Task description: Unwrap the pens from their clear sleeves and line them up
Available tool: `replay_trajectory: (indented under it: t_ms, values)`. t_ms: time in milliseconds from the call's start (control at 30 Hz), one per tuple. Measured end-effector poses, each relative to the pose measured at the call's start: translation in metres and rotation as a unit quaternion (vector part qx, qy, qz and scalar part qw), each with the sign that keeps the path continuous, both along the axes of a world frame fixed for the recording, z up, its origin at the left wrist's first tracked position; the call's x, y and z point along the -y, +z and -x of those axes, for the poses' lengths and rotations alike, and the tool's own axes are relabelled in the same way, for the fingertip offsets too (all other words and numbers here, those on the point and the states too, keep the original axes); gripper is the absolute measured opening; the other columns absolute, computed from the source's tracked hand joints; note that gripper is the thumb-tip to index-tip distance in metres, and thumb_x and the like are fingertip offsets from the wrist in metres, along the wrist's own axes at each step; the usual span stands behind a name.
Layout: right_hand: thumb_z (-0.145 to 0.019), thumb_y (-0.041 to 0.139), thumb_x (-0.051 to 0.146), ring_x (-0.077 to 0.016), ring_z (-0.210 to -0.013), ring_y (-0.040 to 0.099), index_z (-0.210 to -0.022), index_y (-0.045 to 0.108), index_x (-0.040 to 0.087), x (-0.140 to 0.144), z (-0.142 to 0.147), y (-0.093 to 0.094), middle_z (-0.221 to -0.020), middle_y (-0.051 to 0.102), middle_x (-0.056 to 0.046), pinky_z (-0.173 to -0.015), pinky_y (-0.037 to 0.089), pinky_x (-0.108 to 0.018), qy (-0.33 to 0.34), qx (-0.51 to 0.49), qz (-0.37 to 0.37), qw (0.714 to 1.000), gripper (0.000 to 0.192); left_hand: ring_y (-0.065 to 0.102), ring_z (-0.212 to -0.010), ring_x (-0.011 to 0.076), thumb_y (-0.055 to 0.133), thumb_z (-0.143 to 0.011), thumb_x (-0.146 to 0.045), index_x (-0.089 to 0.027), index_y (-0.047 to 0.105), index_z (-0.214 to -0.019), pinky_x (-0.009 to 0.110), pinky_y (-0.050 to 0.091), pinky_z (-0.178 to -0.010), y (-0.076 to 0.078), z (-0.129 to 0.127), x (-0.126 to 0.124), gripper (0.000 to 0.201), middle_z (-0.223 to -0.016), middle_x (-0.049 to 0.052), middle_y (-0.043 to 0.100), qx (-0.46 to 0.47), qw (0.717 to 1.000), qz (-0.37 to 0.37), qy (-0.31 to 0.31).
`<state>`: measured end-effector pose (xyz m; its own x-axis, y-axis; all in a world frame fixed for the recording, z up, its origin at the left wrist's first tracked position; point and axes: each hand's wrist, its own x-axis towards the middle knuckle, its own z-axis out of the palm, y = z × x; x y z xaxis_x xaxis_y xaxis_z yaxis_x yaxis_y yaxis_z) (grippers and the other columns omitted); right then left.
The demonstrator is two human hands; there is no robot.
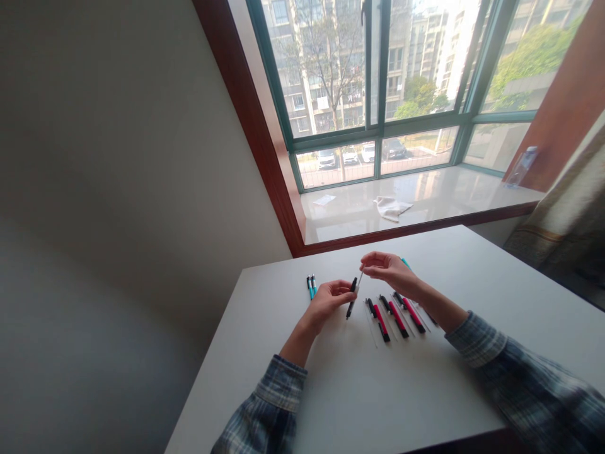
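Monitoring remotely, I observe the left hand (328, 299) pinching a black pen barrel (350, 308) and the right hand (391, 270) pinching a slim refill (360, 277) near the barrel's upper end. Red-and-black pens (398, 320) and thin rods (371, 326) lie alongside on the white table (378, 391); teal pens (311, 287) lie beyond the left hand.
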<state>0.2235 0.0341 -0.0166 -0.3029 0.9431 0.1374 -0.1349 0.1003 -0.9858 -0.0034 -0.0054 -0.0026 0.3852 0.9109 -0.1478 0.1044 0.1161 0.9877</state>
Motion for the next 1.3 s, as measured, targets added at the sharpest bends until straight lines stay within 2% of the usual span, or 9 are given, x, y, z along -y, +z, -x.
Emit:
replay_trajectory:
  t_ms: [300,400,533,633,700,800,900,1033,1300]
  values:
    - [-0.078,0.081,0.047,-0.0262,-0.1,0.068,-0.095,0.076,0.021,0.012,0.012,0.009,-0.106,0.074,-0.008,-0.089,0.053,-0.04,0.103,0.107,-0.076,0.986,0.032,0.069,-0.094,0.0238,0.084,-0.074,-0.039,-0.015,0.077,-0.1,0.036,0.048,-0.092,0.005,-0.001,0.0,0.035,-0.096,0.009,0.077,0.016,0.999,-0.024,-0.03]
    - [-0.078,0.081,0.047,-0.0282,-0.109,0.066,-0.091,0.077,0.023,0.013,0.012,0.01,-0.113,0.074,-0.008,-0.096,0.051,-0.041,0.067,0.076,-0.064,0.993,0.028,0.069,-0.095,0.0239,0.085,-0.074,-0.04,-0.016,0.076,-0.102,0.036,0.049,-0.092,0.004,0.0,0.0,0.038,-0.099,0.009,0.076,0.008,0.999,-0.018,-0.032]
    - [-0.079,0.08,0.049,-0.0287,-0.121,0.063,-0.099,0.074,0.026,0.006,0.001,0.011,-0.13,0.07,-0.007,-0.101,0.049,-0.042,-0.002,-0.073,0.007,0.997,0.031,0.069,-0.095,0.023,0.084,-0.075,-0.04,-0.017,0.075,-0.104,0.036,0.051,-0.092,0.001,0.001,0.0,0.038,-0.099,0.009,0.076,-0.018,1.0,-0.019,-0.012]
    - [-0.077,0.081,0.05,-0.0262,-0.116,0.066,-0.106,0.072,0.029,-0.002,-0.011,0.008,-0.121,0.073,-0.006,-0.099,0.051,-0.041,-0.053,-0.129,0.025,0.99,0.037,0.068,-0.09,0.0213,0.08,-0.078,-0.039,-0.018,0.073,-0.1,0.035,0.052,-0.088,-0.002,0.003,-0.003,0.032,-0.094,0.008,0.075,-0.036,0.997,-0.068,0.032]
    - [-0.078,0.081,0.051,-0.0227,-0.102,0.068,-0.112,0.072,0.029,-0.008,-0.017,0.006,-0.107,0.074,-0.005,-0.093,0.053,-0.039,-0.078,-0.113,0.014,0.99,0.041,0.067,-0.087,0.0205,0.077,-0.08,-0.038,-0.019,0.073,-0.096,0.036,0.052,-0.086,-0.004,0.007,-0.007,0.025,-0.094,0.007,0.074,-0.073,0.985,-0.135,0.08]
    - [-0.083,0.075,0.054,-0.0175,-0.078,0.063,-0.12,0.073,0.027,-0.011,-0.018,0.002,-0.085,0.069,-0.002,-0.079,0.054,-0.035,-0.096,-0.026,-0.043,0.994,0.046,0.066,-0.09,0.0206,0.072,-0.083,-0.033,-0.022,0.074,-0.092,0.036,0.05,-0.09,-0.003,0.016,-0.014,0.015,-0.094,0.004,0.074,-0.155,0.942,-0.249,0.163]
    - [-0.087,0.067,0.059,-0.0166,-0.066,0.055,-0.121,0.075,0.024,-0.01,-0.014,0.001,-0.072,0.063,-0.001,-0.066,0.049,-0.033,-0.087,0.086,-0.102,0.987,0.05,0.065,-0.092,0.0215,0.068,-0.084,-0.03,-0.024,0.074,-0.092,0.035,0.05,-0.086,-0.001,0.022,-0.018,0.011,-0.094,0.002,0.074,-0.206,0.913,-0.29,0.197]
    - [-0.087,0.068,0.056,-0.018,-0.071,0.06,-0.121,0.074,0.025,-0.007,-0.009,0.0,-0.081,0.071,-0.002,-0.067,0.049,-0.032,-0.064,0.156,-0.14,0.976,0.046,0.065,-0.092,0.0216,0.066,-0.085,-0.027,-0.025,0.073,-0.091,0.034,0.05,-0.086,0.0,0.023,-0.017,0.01,-0.096,0.002,0.074,-0.239,0.894,-0.327,0.193]
    - [-0.08,0.076,0.047,-0.0229,-0.089,0.066,-0.098,0.073,0.024,-0.011,-0.015,-0.003,-0.095,0.073,-0.006,-0.07,0.053,-0.033,-0.093,0.135,-0.135,0.977,0.03,0.064,-0.091,0.0216,0.065,-0.086,-0.023,-0.026,0.073,-0.092,0.035,0.049,-0.088,-0.003,0.019,-0.016,0.01,-0.095,0.002,0.074,-0.272,0.876,-0.352,0.189]
